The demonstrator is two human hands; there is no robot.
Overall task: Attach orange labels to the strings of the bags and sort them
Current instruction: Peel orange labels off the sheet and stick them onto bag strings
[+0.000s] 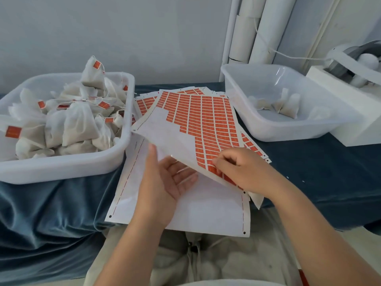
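A sheet of orange labels (206, 120) lies lifted at its near end over a stack of similar sheets. My left hand (165, 182) is palm up with fairly straight fingers under the lifted sheet, thumb by its edge. My right hand (243, 168) has curled fingers and pinches an orange label (214, 168) at the sheet's near edge. A white tub (61, 168) on the left is piled with white bags (78, 124), several carrying orange labels on their strings. A second white tub (288, 133) on the right holds a few bags (286, 106) with no labels showing.
A blank backing sheet (206, 209) hangs over the near edge of the blue cloth-covered table (319, 172). A white box with a grey device (350, 65) stands at the far right, its string running to white rolls (257, 27) against the wall.
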